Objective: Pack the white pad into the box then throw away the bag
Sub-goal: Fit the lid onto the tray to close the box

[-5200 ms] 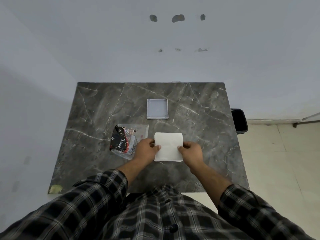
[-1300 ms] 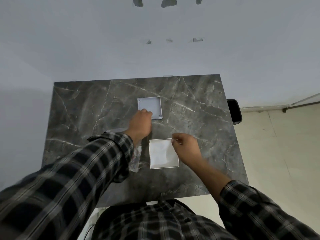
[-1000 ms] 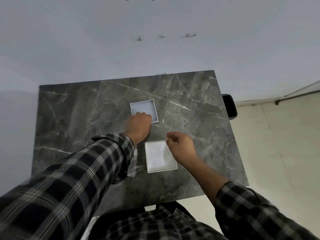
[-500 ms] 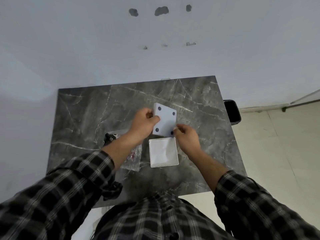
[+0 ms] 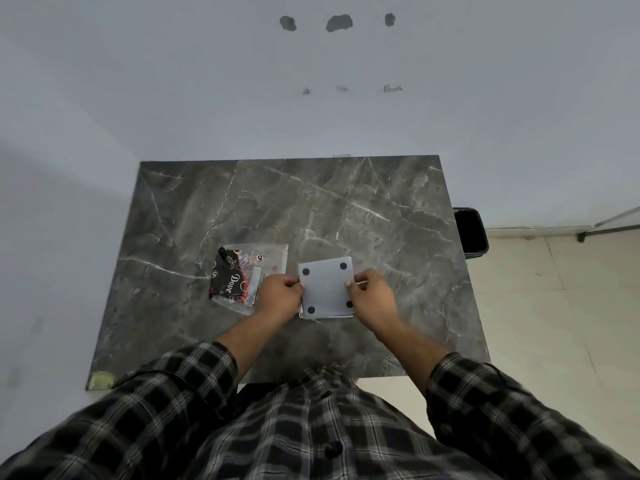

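A square white box lid (image 5: pixel 326 285) with a black dot near each corner lies flat over the box at the table's near middle. Of the box base (image 5: pixel 325 317) only a thin edge shows along the lid's near side. The white pad is hidden beneath the lid. My left hand (image 5: pixel 280 295) grips the lid's left edge and my right hand (image 5: pixel 371 292) grips its right edge. A clear plastic bag (image 5: pixel 250 271) with black and red "Dove" printing lies on the table just left of my left hand.
The dark grey marble table (image 5: pixel 242 209) stands against a pale wall. A black bin (image 5: pixel 470 233) sits on the floor beyond the table's right edge. Tan tape (image 5: pixel 100 380) marks the table's near left corner.
My left hand fetched the lid from the far middle of the table. Both hands turned it over and lowered it onto the box holding the pad.
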